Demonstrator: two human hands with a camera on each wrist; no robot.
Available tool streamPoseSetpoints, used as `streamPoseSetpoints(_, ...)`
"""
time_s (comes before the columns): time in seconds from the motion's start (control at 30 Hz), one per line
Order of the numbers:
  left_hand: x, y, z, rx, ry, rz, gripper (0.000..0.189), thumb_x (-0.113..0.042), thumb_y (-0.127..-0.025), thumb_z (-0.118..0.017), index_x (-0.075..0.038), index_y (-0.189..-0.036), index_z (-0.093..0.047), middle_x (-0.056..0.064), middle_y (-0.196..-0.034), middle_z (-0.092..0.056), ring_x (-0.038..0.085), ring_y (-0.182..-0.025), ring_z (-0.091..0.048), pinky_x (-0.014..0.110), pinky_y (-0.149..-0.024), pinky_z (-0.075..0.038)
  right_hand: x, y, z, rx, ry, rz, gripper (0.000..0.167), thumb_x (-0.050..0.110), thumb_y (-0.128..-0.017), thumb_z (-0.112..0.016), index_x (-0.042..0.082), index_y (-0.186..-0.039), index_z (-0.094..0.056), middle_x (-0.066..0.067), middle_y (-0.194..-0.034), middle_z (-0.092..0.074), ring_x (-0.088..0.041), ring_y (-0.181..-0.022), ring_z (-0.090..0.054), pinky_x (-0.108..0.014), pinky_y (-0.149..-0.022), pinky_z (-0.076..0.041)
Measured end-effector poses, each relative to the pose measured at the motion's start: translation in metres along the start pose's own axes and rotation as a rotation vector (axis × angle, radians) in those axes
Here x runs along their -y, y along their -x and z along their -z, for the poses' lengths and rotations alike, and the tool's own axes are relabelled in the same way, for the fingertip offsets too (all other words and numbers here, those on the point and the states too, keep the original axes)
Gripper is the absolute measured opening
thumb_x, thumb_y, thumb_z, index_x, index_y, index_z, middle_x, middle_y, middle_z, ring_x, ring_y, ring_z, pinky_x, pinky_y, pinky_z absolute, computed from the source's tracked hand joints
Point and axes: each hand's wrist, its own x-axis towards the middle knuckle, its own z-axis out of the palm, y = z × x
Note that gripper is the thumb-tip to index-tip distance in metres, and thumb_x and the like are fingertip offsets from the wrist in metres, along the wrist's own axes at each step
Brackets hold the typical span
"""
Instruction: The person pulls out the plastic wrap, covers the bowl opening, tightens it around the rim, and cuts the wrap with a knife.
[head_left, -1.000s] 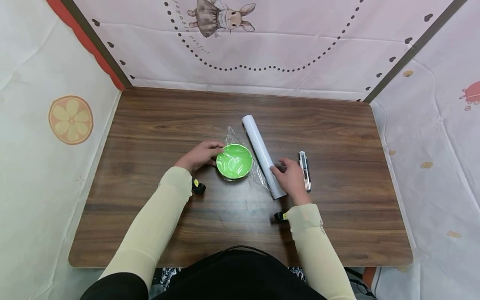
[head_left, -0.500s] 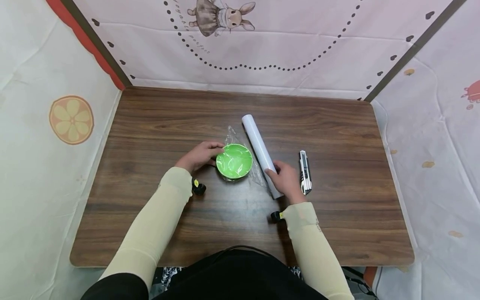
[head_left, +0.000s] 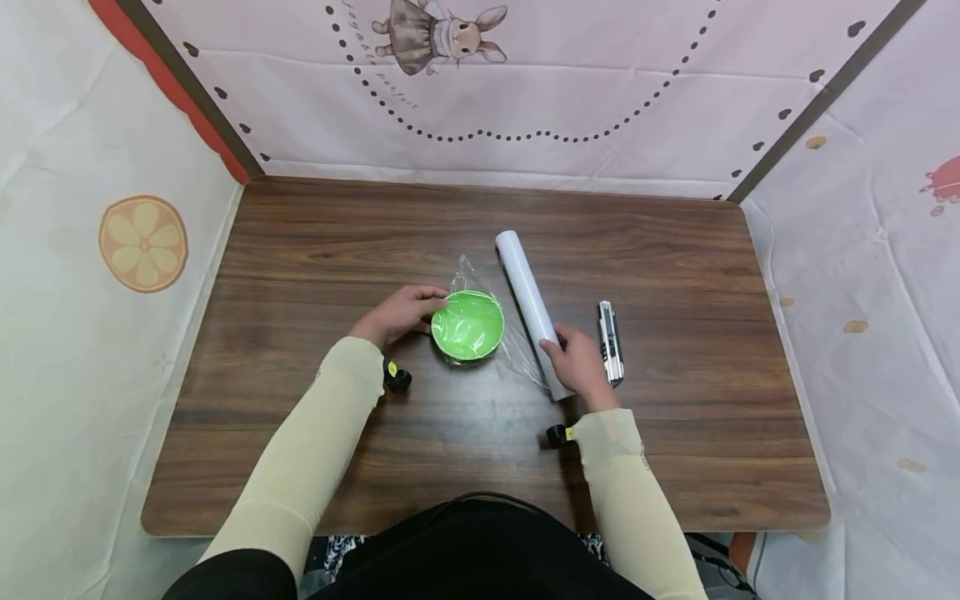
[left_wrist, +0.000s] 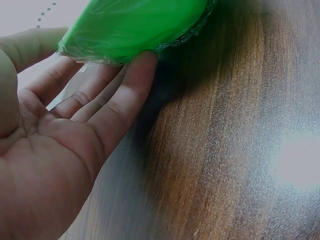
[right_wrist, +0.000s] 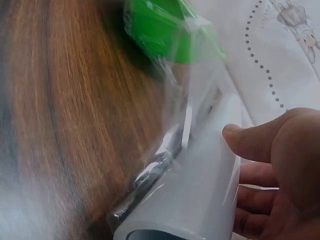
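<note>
A green bowl point(head_left: 468, 327) with clear film stretched over its mouth stands at mid-table. My left hand point(head_left: 401, 315) holds it by the left side, thumb at the rim and fingers against the lower wall point(left_wrist: 135, 30). To the right lies a white roll of cling film point(head_left: 528, 300), slanting away from me. My right hand point(head_left: 579, 362) grips its near end, thumb on top and fingers along the right side. A loose sheet of clear film point(right_wrist: 192, 75) runs from the bowl to the roll. The bowl's underside is hidden in the head view.
A utility knife point(head_left: 611, 343) lies just right of my right hand. The wooden table point(head_left: 315, 242) is bounded by a printed curtain point(head_left: 540, 100) at the back and white curtains on both sides.
My right hand shifts slightly left along with the roll, then back right, leaving the roll a little farther from the bowl. The left hand and bowl stay nearly still.
</note>
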Motion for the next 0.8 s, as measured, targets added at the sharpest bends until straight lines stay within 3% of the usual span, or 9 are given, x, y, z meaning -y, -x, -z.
streamPoseSetpoints(0.2,-0.011,0.009,-0.004,0.018,-0.013,0.004,0.042,-0.02,-0.101,-0.049,0.001,-0.138,-0.048,0.018,-0.144,-0.044,0.013,-0.094,-0.059,0.028,-0.076,-0.056,-0.004,0.003,0.007,-0.009,-0.004,-0.04,0.038,0.029,-0.098,-0.057,0.007,-0.129,-0.06,-0.016,-0.111,-0.069,-0.029,-0.09,-0.063,-0.043,-0.078,-0.051)
streamPoseSetpoints(0.33,-0.006,0.008,-0.003,0.01,-0.018,-0.005,0.043,-0.022,-0.101,-0.051,-0.001,-0.138,-0.048,0.017,-0.143,-0.045,0.013,-0.095,-0.059,0.029,-0.077,-0.056,-0.007,0.004,0.009,-0.022,-0.002,-0.064,0.041,0.03,-0.098,-0.056,0.006,-0.132,-0.058,-0.017,-0.116,-0.068,-0.03,-0.097,-0.065,-0.045,-0.083,-0.052)
streamPoseSetpoints(0.43,0.005,-0.001,0.0,-0.002,-0.016,-0.014,0.043,-0.025,-0.1,-0.052,-0.003,-0.137,-0.05,0.015,-0.142,-0.046,0.015,-0.094,-0.059,0.029,-0.076,-0.056,-0.009,0.005,0.011,-0.037,0.0,-0.065,0.041,0.029,-0.097,-0.057,0.006,-0.131,-0.058,-0.018,-0.117,-0.068,-0.031,-0.1,-0.065,-0.046,-0.085,-0.052)
streamPoseSetpoints(0.8,0.013,-0.002,0.001,-0.027,0.005,-0.033,0.04,-0.023,-0.1,-0.053,-0.002,-0.134,-0.052,0.016,-0.138,-0.049,0.015,-0.096,-0.058,0.029,-0.075,-0.057,-0.016,0.015,0.019,-0.077,-0.049,-0.139,0.041,0.028,-0.099,-0.055,0.005,-0.133,-0.056,-0.021,-0.123,-0.064,-0.033,-0.106,-0.064,-0.047,-0.085,-0.053)
